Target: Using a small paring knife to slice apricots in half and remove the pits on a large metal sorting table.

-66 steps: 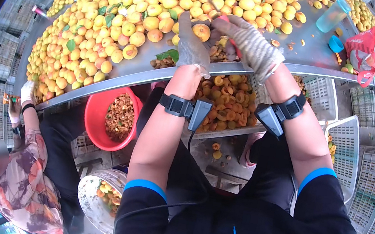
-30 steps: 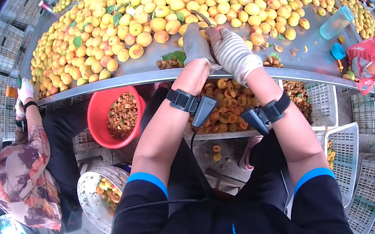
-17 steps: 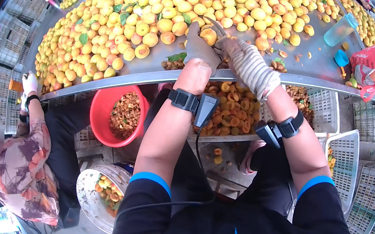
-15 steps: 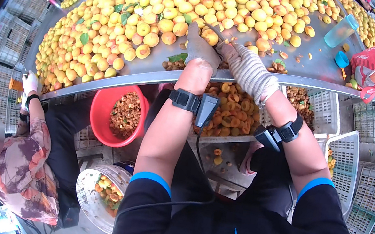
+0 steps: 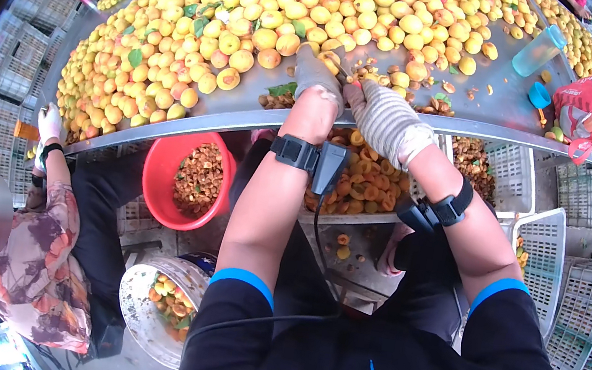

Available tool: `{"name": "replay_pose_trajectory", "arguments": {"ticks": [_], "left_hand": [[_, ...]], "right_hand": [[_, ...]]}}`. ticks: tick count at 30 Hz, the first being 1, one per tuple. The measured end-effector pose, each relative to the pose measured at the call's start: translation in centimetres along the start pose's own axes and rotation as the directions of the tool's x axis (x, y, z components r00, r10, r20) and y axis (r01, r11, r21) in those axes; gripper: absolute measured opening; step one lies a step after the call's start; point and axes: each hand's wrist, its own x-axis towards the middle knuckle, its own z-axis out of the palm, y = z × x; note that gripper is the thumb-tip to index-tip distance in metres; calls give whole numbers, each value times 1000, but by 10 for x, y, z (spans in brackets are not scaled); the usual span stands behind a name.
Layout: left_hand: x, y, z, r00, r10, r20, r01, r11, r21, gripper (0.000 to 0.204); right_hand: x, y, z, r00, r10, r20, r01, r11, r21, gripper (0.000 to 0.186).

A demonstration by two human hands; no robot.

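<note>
Both gloved hands meet over the near edge of the metal table. My left hand (image 5: 316,74), in a grey glove, is closed round a yellow apricot (image 5: 329,59), partly hidden by its fingers. My right hand (image 5: 392,116), in a striped grey and white glove, grips a slim dark knife (image 5: 344,73) whose tip lies against that apricot. A big heap of whole apricots (image 5: 293,6) spreads over the table beyond. Brown pits (image 5: 276,101) and a green leaf lie beside my left wrist. Under the table edge a crate of halved apricots (image 5: 366,181) stands between my knees.
A red basin (image 5: 150,177) of pits and a white bucket (image 5: 132,291) of apricot pieces stand at left, near a seated co-worker (image 5: 47,262). At right are a crate of pits (image 5: 512,173), a red bag (image 5: 591,108), a blue-tinted bottle (image 5: 539,51) and a blue cup (image 5: 539,95).
The right hand has shifted slightly down and left, and the knife blade sits lower against the apricot. My left hand has tilted a little. The co-worker's gloved hand has moved slightly up.
</note>
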Motion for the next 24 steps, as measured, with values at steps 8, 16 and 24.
{"name": "replay_pose_trajectory", "arguments": {"ticks": [8, 16, 24], "left_hand": [[-45, 1, 13, 915, -226, 336, 225, 973, 41, 70], [-46, 9, 24, 949, 119, 292, -246, 858, 450, 42], [-22, -3, 10, 967, -26, 253, -80, 914, 397, 69]], "right_hand": [[7, 0, -14, 990, 97, -101, -99, 995, -14, 53], [11, -3, -19, 992, 67, -105, -74, 995, -61, 51], [11, 6, 8, 966, 30, -258, -29, 1000, 8, 40]]}}
